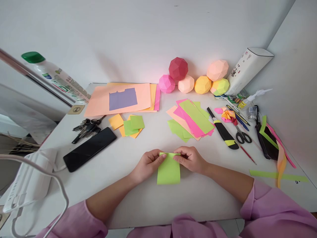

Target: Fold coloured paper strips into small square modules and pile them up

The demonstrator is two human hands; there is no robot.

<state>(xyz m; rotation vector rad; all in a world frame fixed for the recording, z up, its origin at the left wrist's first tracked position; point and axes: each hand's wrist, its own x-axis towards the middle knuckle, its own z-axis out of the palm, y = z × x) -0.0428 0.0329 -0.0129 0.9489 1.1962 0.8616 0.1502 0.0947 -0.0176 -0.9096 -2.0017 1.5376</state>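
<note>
A lime green piece of paper (168, 172) is held near the front middle of the white table. My left hand (150, 163) pinches its top left corner, thumb on top. At the top right corner, my right hand (190, 158) grips the same paper between thumb and fingers. The lower part of the paper hangs free toward me. Beyond the hands lie overlapping green, pink and peach paper strips (195, 115). Small green squares (137, 122) and orange squares (116, 121) rest to the left of them.
At left are a black phone (89, 148), keys (89, 127) and a white device with a cable (32, 175). Large paper sheets (99, 99) and paper balls (178, 68) stand at the back. A cutter (224, 134), scissors (243, 137) and paper strips (277, 175) lie right.
</note>
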